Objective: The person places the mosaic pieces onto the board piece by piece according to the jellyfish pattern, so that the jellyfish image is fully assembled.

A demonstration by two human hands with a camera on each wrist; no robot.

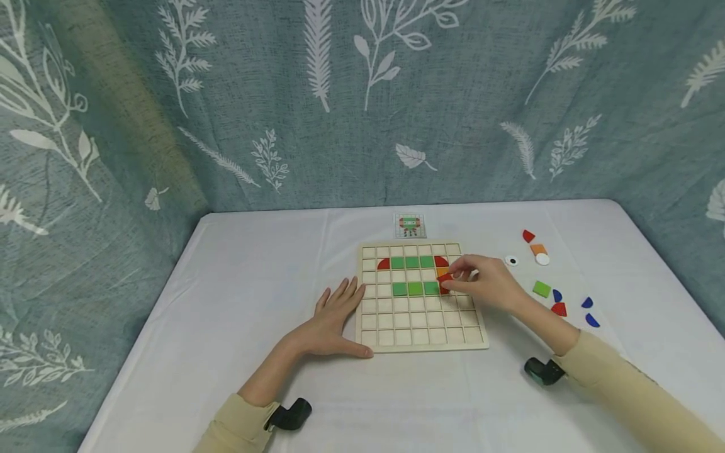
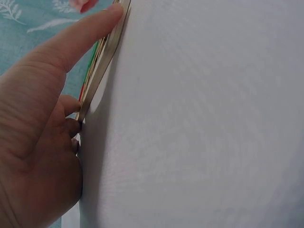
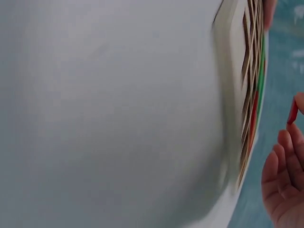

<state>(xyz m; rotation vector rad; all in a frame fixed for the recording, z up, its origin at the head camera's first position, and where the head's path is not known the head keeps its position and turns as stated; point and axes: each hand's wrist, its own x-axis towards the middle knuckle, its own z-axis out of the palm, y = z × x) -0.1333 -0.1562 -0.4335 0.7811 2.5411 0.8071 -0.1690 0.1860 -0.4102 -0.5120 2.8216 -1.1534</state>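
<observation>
A wooden grid board [image 1: 425, 321] lies on the table, with a row of green squares [image 1: 411, 262] ending in red rounded pieces, and a second green row [image 1: 415, 289] lower down. An orange piece [image 1: 442, 272] sits near the right end. My right hand [image 1: 486, 281] pinches a red tile [image 3: 293, 111] between thumb and fingertips, held above the board's right side. My left hand [image 1: 334, 324] rests flat with fingers spread along the board's left edge, its thumb [image 2: 90, 35] touching the front corner.
Behind the board lies a small pattern card [image 1: 410, 226]. Loose pieces are scattered to the right: a green square [image 1: 541, 289], a red piece [image 1: 559, 309], several blue ones [image 1: 591, 320], a white disc [image 1: 542, 258] and an eye disc [image 1: 511, 260]. A patterned curtain [image 1: 340, 157] hangs behind the table.
</observation>
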